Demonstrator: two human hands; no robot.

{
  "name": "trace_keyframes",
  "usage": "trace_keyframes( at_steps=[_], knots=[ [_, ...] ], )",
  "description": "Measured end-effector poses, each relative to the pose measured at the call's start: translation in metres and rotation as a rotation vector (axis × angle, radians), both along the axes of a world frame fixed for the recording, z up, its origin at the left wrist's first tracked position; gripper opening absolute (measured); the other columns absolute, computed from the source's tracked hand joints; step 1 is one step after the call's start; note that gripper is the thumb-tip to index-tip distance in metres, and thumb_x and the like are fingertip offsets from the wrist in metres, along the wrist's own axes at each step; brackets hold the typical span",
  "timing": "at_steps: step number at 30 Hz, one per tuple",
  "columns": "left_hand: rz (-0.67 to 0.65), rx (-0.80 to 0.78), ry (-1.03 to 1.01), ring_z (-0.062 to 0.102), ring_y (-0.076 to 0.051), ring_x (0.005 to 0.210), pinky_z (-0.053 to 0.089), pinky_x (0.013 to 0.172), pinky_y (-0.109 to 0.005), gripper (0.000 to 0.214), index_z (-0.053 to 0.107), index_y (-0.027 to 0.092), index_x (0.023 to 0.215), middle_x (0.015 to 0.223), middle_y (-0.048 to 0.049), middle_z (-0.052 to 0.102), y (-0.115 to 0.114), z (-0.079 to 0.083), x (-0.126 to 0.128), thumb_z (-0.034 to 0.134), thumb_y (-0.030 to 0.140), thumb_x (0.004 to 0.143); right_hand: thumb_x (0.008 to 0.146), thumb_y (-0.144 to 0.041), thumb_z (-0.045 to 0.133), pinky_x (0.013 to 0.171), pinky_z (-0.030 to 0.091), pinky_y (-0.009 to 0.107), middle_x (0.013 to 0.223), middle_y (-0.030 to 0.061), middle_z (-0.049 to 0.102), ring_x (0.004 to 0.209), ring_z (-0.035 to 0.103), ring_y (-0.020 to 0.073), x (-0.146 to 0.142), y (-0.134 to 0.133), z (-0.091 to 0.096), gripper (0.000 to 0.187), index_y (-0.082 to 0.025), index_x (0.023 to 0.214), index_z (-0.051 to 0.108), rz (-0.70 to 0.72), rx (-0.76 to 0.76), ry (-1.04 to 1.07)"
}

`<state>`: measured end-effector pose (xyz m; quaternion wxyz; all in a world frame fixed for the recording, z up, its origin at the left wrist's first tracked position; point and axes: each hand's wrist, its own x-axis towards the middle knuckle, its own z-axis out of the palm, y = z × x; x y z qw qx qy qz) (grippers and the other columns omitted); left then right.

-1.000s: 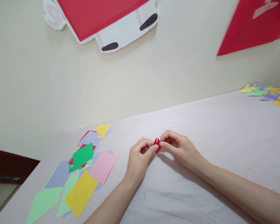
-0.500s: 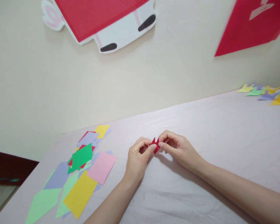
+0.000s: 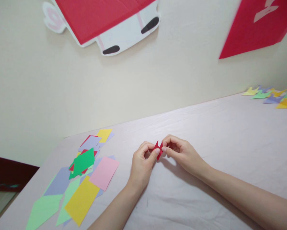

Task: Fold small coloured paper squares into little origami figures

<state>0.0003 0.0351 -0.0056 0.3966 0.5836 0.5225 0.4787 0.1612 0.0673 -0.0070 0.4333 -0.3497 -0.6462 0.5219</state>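
A small piece of folded red paper with pointed tips is held just above the pale cloth. My left hand pinches it from the left, its thumb lying across the front. From the right, my right hand grips one of the upper points between thumb and forefinger. The fingers of both hands are closed, and they cover much of the paper.
Loose coloured sheets lie on the left, among them a green sheet, a pink sheet and a yellow sheet. Several folded paper figures stand at the far right by the wall. Pale cloth covers the surface.
The red paper has tilted slightly in my fingers, and its lower tip looks narrower. Both hands keep nearly the same place and hold.
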Motion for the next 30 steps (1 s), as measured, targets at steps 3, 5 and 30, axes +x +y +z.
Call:
trace_keyframes(
  at_steps=[3,5,30],
  knots=[
    [0.014,0.022,0.077,0.052,-0.016,0.077,0.039,0.072,-0.027,0.017,0.061,0.019,0.076,0.077,-0.0001,0.056,-0.0008,0.002,0.0017,0.057,0.029,0.089,0.087,-0.035,0.06,0.064,0.044,0.026,0.077,0.0005,0.059,0.069,0.055,0.0147,-0.0015,-0.0011,-0.001,0.017,-0.019,0.083,0.058,0.006,0.01,-0.055],
    [0.026,0.04,0.123,0.052,-0.017,0.079,0.04,0.074,-0.027,0.016,0.06,0.019,0.077,0.08,-0.0005,0.057,-0.0013,0.0029,0.0021,0.057,0.029,0.089,0.087,-0.036,0.06,0.063,0.043,0.026,0.075,0.0002,0.059,0.068,0.053,0.0148,-0.0024,-0.0018,-0.0005,0.018,-0.019,0.08,0.058,0.001,0.043,-0.107],
    [0.045,0.012,-0.071,0.054,-0.015,0.075,0.041,0.071,-0.024,0.013,0.065,0.02,0.081,0.078,0.0008,0.062,0.0011,-0.0034,-0.0007,0.064,0.032,0.085,0.086,-0.029,0.062,0.068,0.045,0.027,0.072,-0.0002,0.062,0.071,0.057,0.0161,0.0005,0.0014,0.0,0.018,-0.02,0.071,0.063,-0.002,0.07,-0.1]
  ],
)
